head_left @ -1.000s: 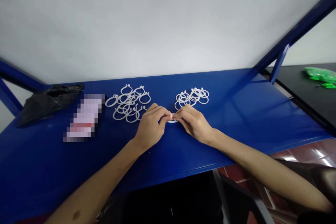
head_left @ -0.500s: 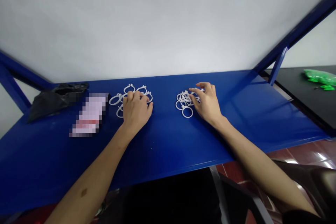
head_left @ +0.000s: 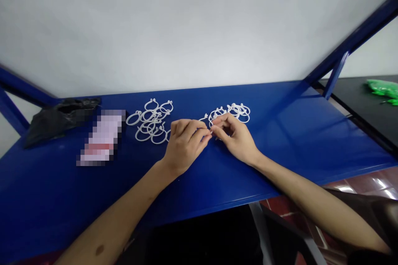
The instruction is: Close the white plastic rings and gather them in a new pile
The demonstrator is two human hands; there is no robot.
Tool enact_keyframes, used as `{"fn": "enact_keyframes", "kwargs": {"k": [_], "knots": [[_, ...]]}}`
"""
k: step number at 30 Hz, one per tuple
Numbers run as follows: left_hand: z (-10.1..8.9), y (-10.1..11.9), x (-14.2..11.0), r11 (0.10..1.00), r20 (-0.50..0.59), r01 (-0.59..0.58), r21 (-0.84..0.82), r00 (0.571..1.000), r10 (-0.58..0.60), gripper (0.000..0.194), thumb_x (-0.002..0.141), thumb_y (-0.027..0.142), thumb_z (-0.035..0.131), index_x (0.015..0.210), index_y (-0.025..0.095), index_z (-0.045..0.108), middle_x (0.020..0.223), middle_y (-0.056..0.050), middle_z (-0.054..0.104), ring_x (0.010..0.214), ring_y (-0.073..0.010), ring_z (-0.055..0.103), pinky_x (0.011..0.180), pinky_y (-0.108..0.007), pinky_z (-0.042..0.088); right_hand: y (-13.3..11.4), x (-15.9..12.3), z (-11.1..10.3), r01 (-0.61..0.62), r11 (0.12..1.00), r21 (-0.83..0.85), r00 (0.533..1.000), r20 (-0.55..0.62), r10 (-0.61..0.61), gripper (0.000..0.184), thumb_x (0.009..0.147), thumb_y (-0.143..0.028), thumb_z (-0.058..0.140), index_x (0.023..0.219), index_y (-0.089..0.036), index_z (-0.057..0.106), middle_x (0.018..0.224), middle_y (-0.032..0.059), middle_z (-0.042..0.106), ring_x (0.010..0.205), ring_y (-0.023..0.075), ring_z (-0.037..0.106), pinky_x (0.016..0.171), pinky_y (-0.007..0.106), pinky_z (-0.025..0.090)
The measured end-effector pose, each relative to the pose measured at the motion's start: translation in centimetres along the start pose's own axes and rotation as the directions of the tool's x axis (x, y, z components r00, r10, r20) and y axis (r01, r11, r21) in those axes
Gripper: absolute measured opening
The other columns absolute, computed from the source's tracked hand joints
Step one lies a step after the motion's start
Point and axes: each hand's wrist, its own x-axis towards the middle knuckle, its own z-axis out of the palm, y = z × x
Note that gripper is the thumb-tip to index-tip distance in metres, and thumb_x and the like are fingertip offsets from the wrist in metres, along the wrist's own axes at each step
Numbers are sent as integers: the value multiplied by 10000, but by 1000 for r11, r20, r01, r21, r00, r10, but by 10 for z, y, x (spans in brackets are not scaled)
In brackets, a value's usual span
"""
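Two heaps of white plastic rings lie on a blue table (head_left: 295, 132): a left heap (head_left: 151, 122) and a right heap (head_left: 231, 112). My left hand (head_left: 185, 145) and my right hand (head_left: 234, 136) meet between the heaps, fingertips pinched together on one white ring (head_left: 207, 126), which is mostly hidden by the fingers. Both hands are closed on it, just above the table top.
A black plastic bag (head_left: 59, 118) lies at the far left, with a blurred pink-white packet (head_left: 101, 136) beside it. A blue frame strut (head_left: 337, 68) rises at the right. Beyond it a dark table (head_left: 367, 107) carries a green bag (head_left: 384, 89).
Half a second ago my hands were apart, the left on the left heap and the right by the right heap. Now they have come together in the middle, pinching one ring.
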Motion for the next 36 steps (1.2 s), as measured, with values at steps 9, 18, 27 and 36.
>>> {"fn": "enact_keyframes", "kwargs": {"k": [9, 18, 27, 36], "knots": [[-9, 0, 7, 919, -19, 347, -188, 934, -357, 106, 930, 291, 647, 1017, 248, 688, 1002, -27, 701, 939, -195, 614, 857, -371, 489, 1, -1, -5, 234, 912, -337, 964, -42, -263, 115, 963, -244, 575, 1061, -215, 626, 855, 6, 702, 721, 127, 650, 669, 284, 538], [-8, 2, 6, 814, 117, 440, -379, 895, -429, 70, 919, 221, 653, 883, 240, 711, 844, 12, 728, 776, -152, 616, 716, -297, 514, 6, -6, -5, 469, 746, -473, 870, 102, -482, 65, 1008, -198, 539, 996, -209, 602, 894, 46, 688, 812, 161, 616, 728, 311, 521], [1, -2, -6, 914, 19, 227, -337, 972, -235, 135, 921, 119, 619, 855, 211, 691, 789, 5, 726, 816, -162, 593, 758, -303, 517, 8, -11, -4, 576, 605, -549, 809, 280, -517, 180, 1038, -155, 457, 931, -167, 601, 813, 59, 646, 714, 155, 501, 674, 296, 463], [-8, -30, -4, 983, 234, 180, 29, 955, -182, 267, 956, 198, 514, 1146, 229, 700, 1038, -50, 730, 1024, -241, 580, 954, -422, 477, 10, 9, -10, 463, 592, -659, 864, 187, -468, 221, 1048, -234, 450, 1056, -191, 666, 933, 83, 665, 833, 192, 562, 750, 339, 494]]}}
